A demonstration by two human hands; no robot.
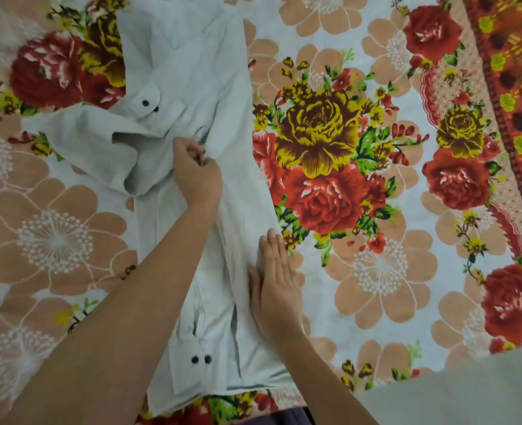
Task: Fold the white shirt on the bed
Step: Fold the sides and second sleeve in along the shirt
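The white shirt lies lengthwise on the floral bedsheet, folded into a long narrow strip running from the top of the view down to the near edge. Its collar spreads out to the left, and two cuffs with dark buttons show, one near the collar and one at the near end. My left hand pinches a fold of the fabric beside the collar. My right hand lies flat with straight fingers, pressing on the shirt's right edge.
The bedsheet, printed with large red, yellow and peach flowers, fills the view. A red and orange patterned border runs down the far right. A plain pale surface shows at the bottom right corner.
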